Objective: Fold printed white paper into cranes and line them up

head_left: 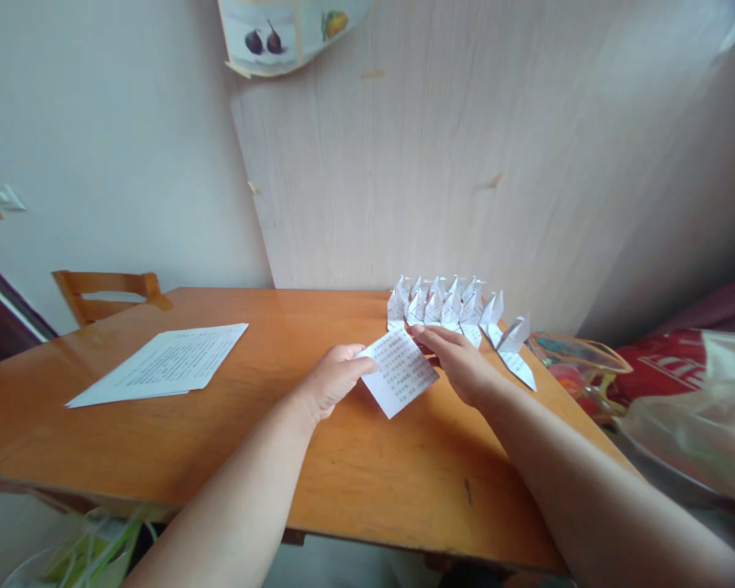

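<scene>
A small printed sheet of paper (399,374), roughly square, is held at a slant above the table. My left hand (336,377) pinches its left corner, thumb on top. At its upper right edge is my right hand (450,355), thumb and fingers closed on the paper near the top corner; part of those fingers is hidden. Just beyond stand several folded paper figures (434,307), made from printed paper and set close together in rows. One folded figure (515,351) stands apart from them, nearer the table's right edge.
A stack of printed sheets (171,363) lies on the left of the wooden table (251,457). A chair (107,290) stands behind the table's far left. Plastic bags (698,416) and a red package (661,367) are beyond the right edge. A wall rises behind the table.
</scene>
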A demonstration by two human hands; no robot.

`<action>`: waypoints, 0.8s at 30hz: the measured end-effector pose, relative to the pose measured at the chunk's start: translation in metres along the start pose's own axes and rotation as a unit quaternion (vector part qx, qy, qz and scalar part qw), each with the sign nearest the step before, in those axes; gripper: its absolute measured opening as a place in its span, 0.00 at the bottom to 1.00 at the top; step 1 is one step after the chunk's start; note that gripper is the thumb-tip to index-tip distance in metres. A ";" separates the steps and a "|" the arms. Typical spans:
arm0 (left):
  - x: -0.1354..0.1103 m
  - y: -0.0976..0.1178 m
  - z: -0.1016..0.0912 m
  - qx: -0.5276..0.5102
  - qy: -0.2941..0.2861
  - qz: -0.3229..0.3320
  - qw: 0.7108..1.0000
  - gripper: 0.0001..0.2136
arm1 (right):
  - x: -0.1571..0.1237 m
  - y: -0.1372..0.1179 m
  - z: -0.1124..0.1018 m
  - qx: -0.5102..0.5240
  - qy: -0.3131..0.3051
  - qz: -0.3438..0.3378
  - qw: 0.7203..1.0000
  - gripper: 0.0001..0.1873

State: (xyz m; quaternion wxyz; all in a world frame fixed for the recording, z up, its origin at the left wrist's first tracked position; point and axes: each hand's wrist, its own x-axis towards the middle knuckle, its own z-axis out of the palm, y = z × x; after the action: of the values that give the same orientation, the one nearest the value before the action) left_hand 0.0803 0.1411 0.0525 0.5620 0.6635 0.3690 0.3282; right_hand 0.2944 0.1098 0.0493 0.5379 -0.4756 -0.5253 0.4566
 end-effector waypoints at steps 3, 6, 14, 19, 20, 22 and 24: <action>0.000 -0.004 0.000 0.037 -0.016 -0.033 0.999 0.06 | -0.004 0.000 0.005 0.012 -0.062 0.036 0.997 0.13; 0.004 -0.014 0.000 0.081 0.030 0.012 0.996 0.12 | -0.003 0.002 0.008 0.042 -0.019 0.069 0.997 0.07; 0.007 -0.021 0.009 0.397 0.118 0.232 0.880 0.31 | 0.003 0.013 0.014 0.066 0.129 0.112 0.983 0.18; 0.005 -0.022 0.014 0.482 0.052 0.226 0.845 0.20 | 0.001 0.014 0.020 0.056 0.083 0.127 0.987 0.07; 0.006 -0.023 0.012 0.495 0.055 0.220 0.839 0.14 | 0.000 0.013 0.020 0.049 0.068 0.131 0.988 0.05; 0.007 -0.026 0.007 0.512 0.063 0.212 0.830 0.10 | -0.002 0.010 0.019 0.026 0.040 0.139 0.989 0.02; 0.008 -0.027 0.001 0.512 0.067 0.210 0.830 0.11 | -0.002 0.007 0.015 -0.011 0.026 0.136 0.990 0.05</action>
State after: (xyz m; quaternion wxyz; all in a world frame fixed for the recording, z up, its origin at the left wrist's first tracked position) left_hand 0.0822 0.1497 0.0259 0.0328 0.8940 0.3733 0.2458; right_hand 0.2791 0.1090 0.0419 0.4790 -0.5602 -0.4462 0.5076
